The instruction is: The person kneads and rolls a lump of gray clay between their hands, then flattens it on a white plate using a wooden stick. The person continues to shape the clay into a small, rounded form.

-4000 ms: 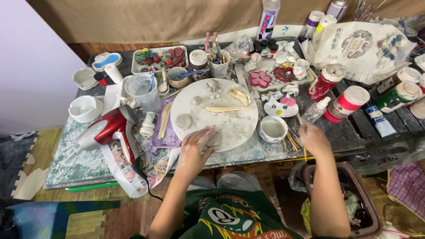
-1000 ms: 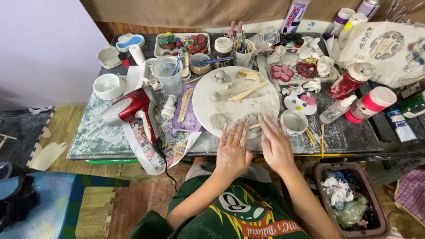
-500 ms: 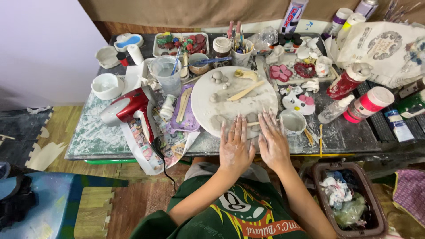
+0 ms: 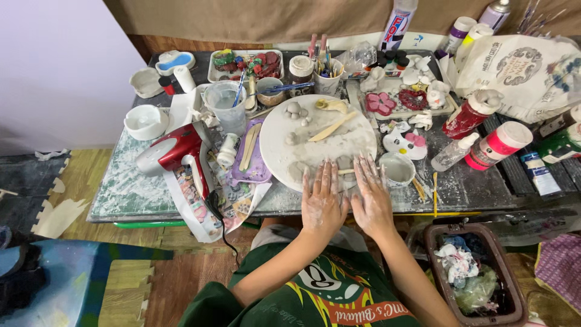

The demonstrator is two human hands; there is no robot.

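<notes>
1. At the near edge of the round white board [image 4: 321,142] lies a thin roll of clay [image 4: 347,171], its long axis running left to right, just beyond the fingertips of both hands.
2. The left hand [image 4: 322,203] and right hand [image 4: 371,200] lie flat, palms down, side by side, fingers spread and pointing away from the body; they grip nothing. The roll sits between them, somewhat nearer the right hand.
3. The roll looks pale grey, smooth and slender; both hands are dusted with the same clay.
4. Farther up the board lie small clay lumps [image 4: 295,110] and a wooden tool [image 4: 331,127].
5. Around it on the bench [image 4: 121,188]: a small pot [image 4: 397,169] to the right, a red hair dryer [image 4: 172,152] to the left.
</notes>
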